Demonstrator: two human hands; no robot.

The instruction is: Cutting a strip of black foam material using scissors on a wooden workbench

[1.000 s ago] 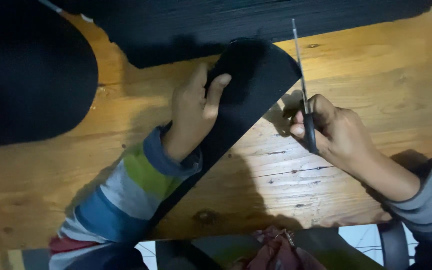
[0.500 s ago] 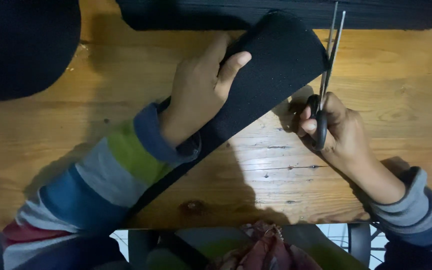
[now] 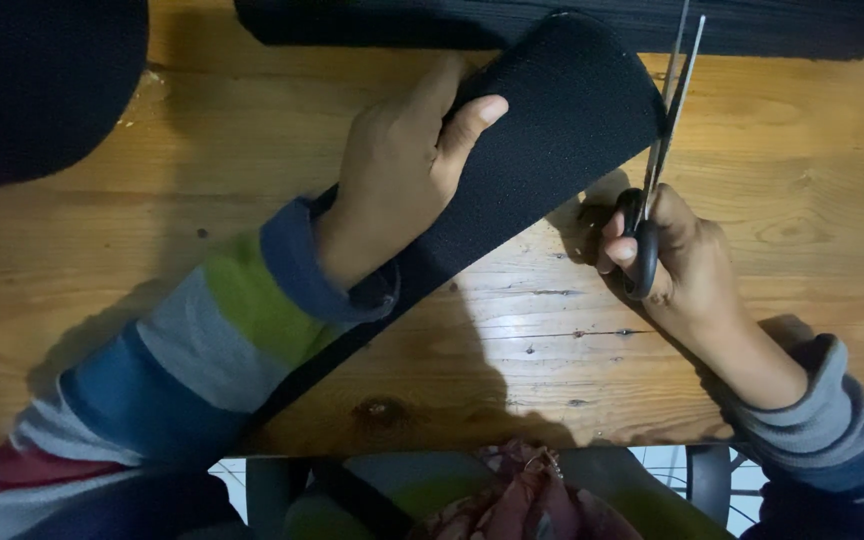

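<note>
My left hand grips a long black strip of textured material with a rounded end, holding it slanted over the wooden table. My right hand holds a pair of scissors with black handles. The metal blades point up and away, slightly parted, right at the strip's rounded right edge. The strip runs down to the left under my striped sleeve.
A large black rounded piece lies at the table's far left corner. Another dark sheet stretches along the far edge. Below the table's near edge are a stool frame and patterned cloth.
The strip and my left hand have moved up and right in view. The scissors swung from lying apart on the right to meeting the strip's rounded edge, blades parted.
</note>
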